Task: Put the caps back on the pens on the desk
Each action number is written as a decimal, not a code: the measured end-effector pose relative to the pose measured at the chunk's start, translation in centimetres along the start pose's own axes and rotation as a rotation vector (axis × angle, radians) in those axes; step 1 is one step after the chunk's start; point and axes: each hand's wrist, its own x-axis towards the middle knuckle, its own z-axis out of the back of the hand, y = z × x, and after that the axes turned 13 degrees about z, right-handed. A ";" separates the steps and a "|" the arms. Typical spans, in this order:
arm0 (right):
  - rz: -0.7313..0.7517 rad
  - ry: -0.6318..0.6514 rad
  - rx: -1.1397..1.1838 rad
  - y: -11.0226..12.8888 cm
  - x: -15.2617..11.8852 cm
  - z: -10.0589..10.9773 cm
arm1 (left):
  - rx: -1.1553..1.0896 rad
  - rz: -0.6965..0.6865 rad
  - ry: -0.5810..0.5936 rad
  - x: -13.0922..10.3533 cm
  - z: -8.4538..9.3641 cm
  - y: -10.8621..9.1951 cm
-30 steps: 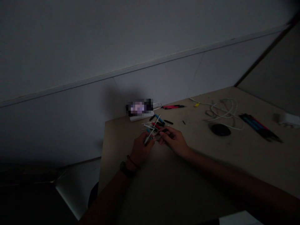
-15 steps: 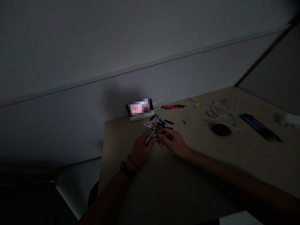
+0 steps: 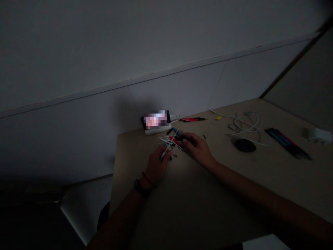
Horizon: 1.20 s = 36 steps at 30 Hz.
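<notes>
My left hand is closed around the lower end of a thin white stick like a pen refill, which points up and away over the pile. Just beyond it lies a heap of pen parts: a red barrel, a blue piece, black pieces and several white sticks. At the heap's right side, my right hand has its fingers bent down over a black pen part, partly hidden by the fingertips. Small dark bits lie on the table between the hands.
Behind the heap a lit phone leans on a white block by the wall. Red-and-black pens lie to its right. Farther right are a coiled white cable, a black mouse-like object, dark pens and a white adapter.
My right hand has moved away from my left, to the right and slightly farther back, onto the heap's right side. The left hand keeps its hold on the white stick.
</notes>
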 end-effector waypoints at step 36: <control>0.279 0.433 -0.211 2.5 -2.1 -0.5 | 0.007 -0.001 0.028 -0.1 0.0 0.0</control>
